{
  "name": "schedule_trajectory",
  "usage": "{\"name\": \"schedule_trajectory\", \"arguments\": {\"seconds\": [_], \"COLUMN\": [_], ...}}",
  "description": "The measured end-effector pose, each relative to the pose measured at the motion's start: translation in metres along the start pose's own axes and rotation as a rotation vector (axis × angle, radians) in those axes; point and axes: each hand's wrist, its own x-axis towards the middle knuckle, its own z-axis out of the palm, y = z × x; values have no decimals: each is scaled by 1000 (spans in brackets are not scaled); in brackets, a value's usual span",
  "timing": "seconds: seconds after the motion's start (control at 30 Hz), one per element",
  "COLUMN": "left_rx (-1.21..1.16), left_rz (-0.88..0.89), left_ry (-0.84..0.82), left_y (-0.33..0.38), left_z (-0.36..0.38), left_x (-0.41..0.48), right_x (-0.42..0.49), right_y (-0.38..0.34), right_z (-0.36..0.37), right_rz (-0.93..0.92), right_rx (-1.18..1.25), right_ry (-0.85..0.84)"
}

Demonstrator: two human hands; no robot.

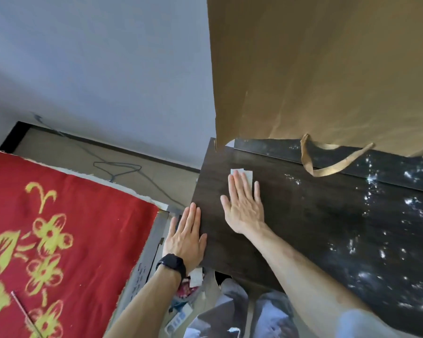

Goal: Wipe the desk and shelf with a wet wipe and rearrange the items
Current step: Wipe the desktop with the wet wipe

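A dark wood desk point(291, 230) fills the right half of the view. My right hand point(244, 206) lies flat on it near the far left corner, fingers straight, pressing a white wet wipe point(244, 173) whose edge shows past the fingertips. My left hand point(187, 237), with a black watch on the wrist, rests flat with straight fingers along the desk's left edge. White specks and streaks point(381, 240) cover the right part of the desk top.
A large brown paper bag point(327, 69) with a flat handle point(327, 167) stands at the desk's back. A red cloth with yellow flowers point(59, 228) covers a bed to the left. A cable point(117, 167) lies on the floor. A bin with rubbish point(188, 293) sits below the desk edge.
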Motion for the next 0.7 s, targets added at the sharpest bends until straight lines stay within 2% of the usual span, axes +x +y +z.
{"name": "schedule_trajectory", "arguments": {"seconds": [0.07, 0.13, 0.27, 0.37, 0.43, 0.5, 0.57, 0.63, 0.7], "left_rx": [3, -10, -33, -64, -54, -36, -21, -17, -19], "left_rz": [-3, -3, -19, -48, -47, -39, -34, -44, -63], "left_ry": [-1, -14, -43, -71, -87, -93, -98, -106, -133], "left_y": [-1, -1, 4, 10, 11, 9, 6, 5, 9], "left_z": [0, -1, -6, -10, -10, -10, -10, -9, -11], "left_x": [-1, -2, -3, -2, -1, -1, 1, 3, 3], "right_x": [32, 45, 13, -15, -9, 14, 45, 67, 66], "right_y": [-4, 13, 81, 87, 57, 18, -10, -15, 2], "right_z": [-8, -16, -27, -27, -22, -13, -11, -15, -20], "right_rz": [-46, 12, 388, 497, 375, 127, -31, -49, 26], "right_rx": [-15, -17, 62, 16, -2, -3, -8, -37, -14], "right_ry": [-15, -32, -4, 7, 5, -11, -28, -43, -43]}}
